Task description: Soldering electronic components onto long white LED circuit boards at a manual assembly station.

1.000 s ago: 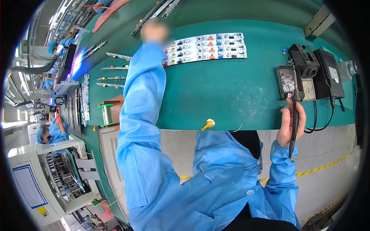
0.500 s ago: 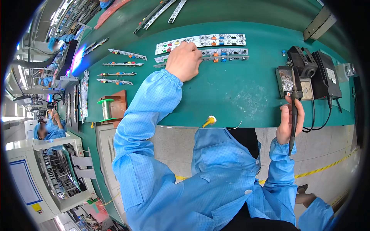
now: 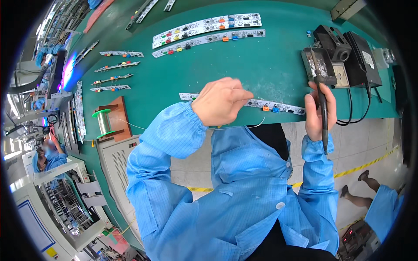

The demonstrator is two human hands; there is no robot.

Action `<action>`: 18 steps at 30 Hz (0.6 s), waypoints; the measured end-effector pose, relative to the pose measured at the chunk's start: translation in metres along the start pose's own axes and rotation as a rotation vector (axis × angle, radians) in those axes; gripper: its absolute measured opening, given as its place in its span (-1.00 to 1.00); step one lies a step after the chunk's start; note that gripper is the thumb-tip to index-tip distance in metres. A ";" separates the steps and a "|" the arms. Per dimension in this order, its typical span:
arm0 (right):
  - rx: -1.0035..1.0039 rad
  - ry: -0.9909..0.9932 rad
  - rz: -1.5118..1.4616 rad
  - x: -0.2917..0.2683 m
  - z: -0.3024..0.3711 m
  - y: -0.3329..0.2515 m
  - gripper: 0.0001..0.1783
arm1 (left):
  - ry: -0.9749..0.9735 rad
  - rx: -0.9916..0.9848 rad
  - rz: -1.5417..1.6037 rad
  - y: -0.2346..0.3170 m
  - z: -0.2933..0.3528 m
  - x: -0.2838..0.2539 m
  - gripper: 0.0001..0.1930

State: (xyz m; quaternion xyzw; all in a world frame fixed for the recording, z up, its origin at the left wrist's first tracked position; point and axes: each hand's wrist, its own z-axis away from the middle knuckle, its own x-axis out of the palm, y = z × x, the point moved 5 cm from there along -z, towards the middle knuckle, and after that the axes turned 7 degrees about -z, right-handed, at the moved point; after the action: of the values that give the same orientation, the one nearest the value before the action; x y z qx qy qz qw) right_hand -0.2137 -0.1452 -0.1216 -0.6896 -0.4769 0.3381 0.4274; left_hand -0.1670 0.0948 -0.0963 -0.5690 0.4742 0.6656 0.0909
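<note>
My left hand (image 3: 221,102) is closed over a long, narrow white circuit board (image 3: 285,108) near the bench's front edge, covering its middle. Orange and blue components show on the part right of the hand. My right hand (image 3: 320,111) grips a black soldering iron (image 3: 322,104), its handle end pointing down toward me. The iron's front end reaches over a small dark tin (image 3: 324,65) with silvery material inside. A thin solder wire (image 3: 135,125) runs from a spool (image 3: 104,123) on a brown stand, passes below my left hand and ends in a curved tip.
Further back on the green bench (image 3: 270,65) lie several similar boards (image 3: 209,41). More boards (image 3: 119,54) lie at the left. A black soldering station (image 3: 361,61) and iron holder (image 3: 333,43) stand at the right. Other people in blue work at the far left.
My left hand has come from the row of boards toward the front edge, bringing one board along. My right hand still holds the soldering iron at the tin. The whole view has shifted slightly.
</note>
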 end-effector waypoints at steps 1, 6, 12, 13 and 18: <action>0.007 -0.021 0.035 0.002 0.000 -0.001 -0.54 | 0.060 -0.016 -0.047 0.002 0.000 -0.002 -0.85; -0.110 -0.112 0.247 0.011 -0.003 -0.010 -0.52 | 0.275 -0.033 -0.157 0.000 0.003 0.001 -0.85; -0.129 -0.142 0.291 0.013 -0.002 -0.012 -0.53 | 0.368 0.071 -0.053 0.038 0.019 0.000 -0.78; -0.135 -0.143 0.297 0.013 -0.002 -0.013 -0.53 | 0.368 0.072 -0.051 0.042 0.022 0.003 -0.78; -0.148 -0.144 0.272 0.014 -0.003 -0.012 -0.54 | 0.363 0.145 -0.122 0.051 0.027 0.031 -0.77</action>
State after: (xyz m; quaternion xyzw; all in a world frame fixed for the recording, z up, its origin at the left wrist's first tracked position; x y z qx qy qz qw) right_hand -0.2113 -0.1310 -0.1104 -0.7512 -0.4323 0.4054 0.2905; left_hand -0.2293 0.0744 -0.0986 -0.6993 0.4941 0.5095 0.0847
